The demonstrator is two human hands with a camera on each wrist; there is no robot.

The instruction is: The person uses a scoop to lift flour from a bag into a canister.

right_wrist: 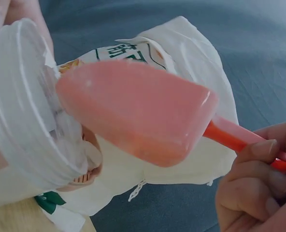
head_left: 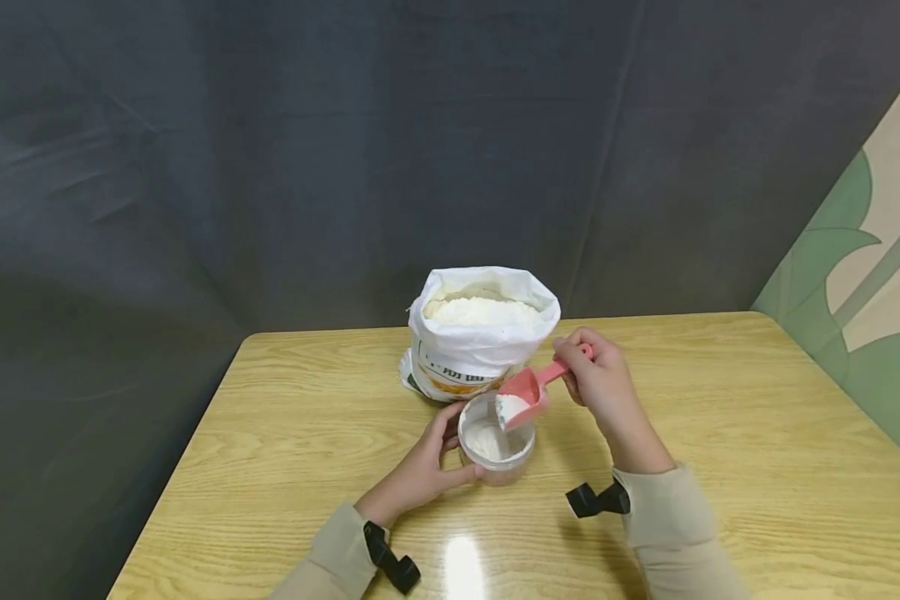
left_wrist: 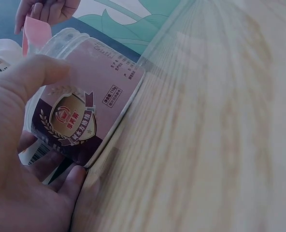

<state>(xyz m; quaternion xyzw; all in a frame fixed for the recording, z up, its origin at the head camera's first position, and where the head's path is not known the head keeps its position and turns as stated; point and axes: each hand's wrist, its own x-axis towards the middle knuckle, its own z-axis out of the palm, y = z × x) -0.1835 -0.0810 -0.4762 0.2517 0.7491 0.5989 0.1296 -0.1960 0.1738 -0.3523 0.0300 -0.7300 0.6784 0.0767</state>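
Note:
My right hand grips the handle of a pink scoop with white powder in its bowl. The scoop is tilted, its lip over the mouth of a clear plastic jar that has white powder inside. Around the jar's left side, the thumb and fingers of my left hand hold it on the table. In the left wrist view the jar's printed label shows. From the right wrist, the underside of the scoop is visible, which hides its load.
Right behind the jar stands a white sack with its top rolled open, full of white powder. The wooden table meets a dark cloth at the back. A wall with painted leaves borders the right side.

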